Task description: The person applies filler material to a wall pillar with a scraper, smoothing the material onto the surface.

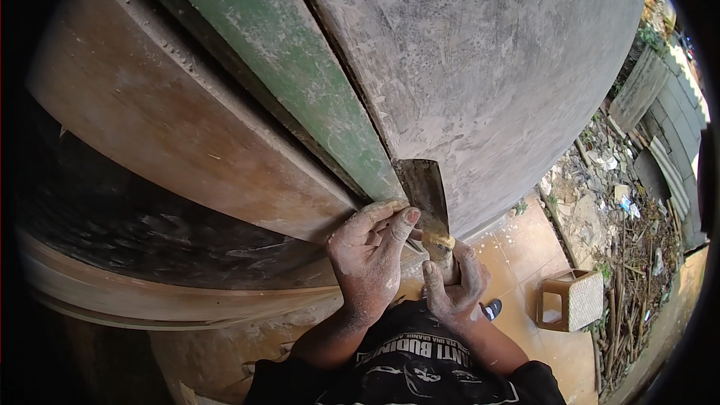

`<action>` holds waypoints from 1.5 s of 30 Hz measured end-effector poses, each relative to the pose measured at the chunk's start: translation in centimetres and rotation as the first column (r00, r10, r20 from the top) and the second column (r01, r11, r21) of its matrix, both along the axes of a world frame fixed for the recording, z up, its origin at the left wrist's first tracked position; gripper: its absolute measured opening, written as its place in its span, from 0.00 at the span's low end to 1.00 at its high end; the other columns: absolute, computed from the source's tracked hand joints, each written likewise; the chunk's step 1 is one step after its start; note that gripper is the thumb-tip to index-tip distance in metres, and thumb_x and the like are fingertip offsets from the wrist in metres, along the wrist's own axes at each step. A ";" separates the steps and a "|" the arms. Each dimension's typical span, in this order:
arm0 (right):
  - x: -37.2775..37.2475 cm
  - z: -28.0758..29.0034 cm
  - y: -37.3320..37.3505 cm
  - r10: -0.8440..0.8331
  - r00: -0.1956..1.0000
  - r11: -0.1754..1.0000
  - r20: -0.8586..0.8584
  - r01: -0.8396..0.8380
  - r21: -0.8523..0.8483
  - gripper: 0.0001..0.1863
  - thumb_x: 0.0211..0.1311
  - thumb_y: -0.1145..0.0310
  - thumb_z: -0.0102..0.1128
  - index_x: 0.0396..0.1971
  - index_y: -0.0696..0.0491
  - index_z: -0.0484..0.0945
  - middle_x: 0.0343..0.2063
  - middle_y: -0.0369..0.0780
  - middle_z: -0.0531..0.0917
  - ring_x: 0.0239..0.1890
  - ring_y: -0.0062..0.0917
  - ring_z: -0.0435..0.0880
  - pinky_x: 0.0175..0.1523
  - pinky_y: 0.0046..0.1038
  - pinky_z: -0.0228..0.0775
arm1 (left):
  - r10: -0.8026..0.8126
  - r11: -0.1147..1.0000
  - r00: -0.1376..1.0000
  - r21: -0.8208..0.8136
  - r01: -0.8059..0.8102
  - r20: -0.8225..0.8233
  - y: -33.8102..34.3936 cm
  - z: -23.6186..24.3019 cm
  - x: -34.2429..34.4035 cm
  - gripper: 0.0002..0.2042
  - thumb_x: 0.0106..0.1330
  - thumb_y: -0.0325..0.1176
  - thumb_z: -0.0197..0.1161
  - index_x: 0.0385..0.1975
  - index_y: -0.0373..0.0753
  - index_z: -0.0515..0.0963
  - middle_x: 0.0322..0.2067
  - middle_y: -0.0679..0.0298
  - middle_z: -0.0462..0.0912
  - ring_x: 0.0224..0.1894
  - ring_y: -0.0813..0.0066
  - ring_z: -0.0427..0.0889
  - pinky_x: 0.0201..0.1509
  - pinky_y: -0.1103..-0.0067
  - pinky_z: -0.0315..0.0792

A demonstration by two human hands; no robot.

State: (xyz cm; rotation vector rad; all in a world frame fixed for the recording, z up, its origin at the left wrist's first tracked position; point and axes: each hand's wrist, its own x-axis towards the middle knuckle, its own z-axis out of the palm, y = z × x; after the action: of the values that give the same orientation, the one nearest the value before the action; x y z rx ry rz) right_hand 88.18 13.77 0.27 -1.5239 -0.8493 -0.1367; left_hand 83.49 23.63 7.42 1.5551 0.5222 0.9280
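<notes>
My right hand (460, 285) is closed round the handle of a scraper (426, 189), whose wide, dull metal blade points up and away from me. The blade's far end meets the edge of a rough grey wall (487, 52), beside a green painted wooden frame (277, 52). Left of the blade, my left hand (370, 251) is pinched at the near end of the green frame. Whatever lies between its fingertips is too small to tell. Pale dust coats both hands.
A brown wooden panel (165, 105) with a dusty ledge runs along the left. On the orange floor tiles (517, 255) at right stands a small stool (571, 300) with a pale woven-looking top. Beyond lies ground strewn with sticks and rubbish (637, 277).
</notes>
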 end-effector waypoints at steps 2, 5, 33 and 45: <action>-0.1 0.1 0.3 -0.002 1.000 0.999 -0.021 0.002 0.040 0.14 0.50 0.76 0.56 0.36 0.66 0.71 0.15 0.40 0.75 0.15 0.17 0.72 0.21 0.19 0.61 | 0.053 0.997 0.998 -0.065 -0.050 0.046 -0.2 0.4 0.3 0.06 0.55 0.21 0.61 0.29 0.23 0.74 0.24 0.61 0.78 0.26 0.82 0.75 0.31 0.86 0.71; -0.2 -0.1 0.4 -0.024 1.000 0.998 -0.003 0.024 0.058 0.13 0.50 0.76 0.55 0.37 0.66 0.71 0.18 0.42 0.76 0.18 0.18 0.73 0.23 0.19 0.62 | 0.066 0.996 0.997 -0.057 -0.064 0.043 -0.2 0.0 0.4 0.07 0.55 0.21 0.62 0.30 0.23 0.74 0.24 0.60 0.78 0.26 0.82 0.75 0.31 0.86 0.72; 4.7 -0.8 -8.1 0.476 0.596 0.875 -0.647 -0.244 0.418 0.22 0.57 0.55 0.52 0.40 0.60 0.67 0.18 0.35 0.68 0.13 0.16 0.67 0.11 0.14 0.56 | 0.253 0.642 0.932 0.676 -0.361 0.258 -1.6 -1.5 -2.1 0.21 0.65 0.35 0.43 0.51 0.23 0.62 0.56 0.40 0.59 0.60 0.48 0.58 0.61 0.60 0.54; 10.0 -0.6 -16.2 0.389 0.668 0.918 -0.634 -0.222 0.330 0.19 0.61 0.57 0.47 0.41 0.58 0.67 0.13 0.33 0.66 0.10 0.12 0.62 0.08 0.14 0.52 | 0.920 0.385 0.131 0.916 -0.114 -0.370 -4.9 -0.9 2.2 0.39 0.47 0.37 0.54 0.52 0.09 0.50 0.54 0.22 0.48 0.61 0.31 0.46 0.62 0.49 0.36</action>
State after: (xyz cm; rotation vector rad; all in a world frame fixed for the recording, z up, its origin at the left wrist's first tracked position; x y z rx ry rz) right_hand 98.19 -2.45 -0.32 -1.0551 -0.4406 0.5557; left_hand 85.70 18.70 6.51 2.7101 1.9777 0.7991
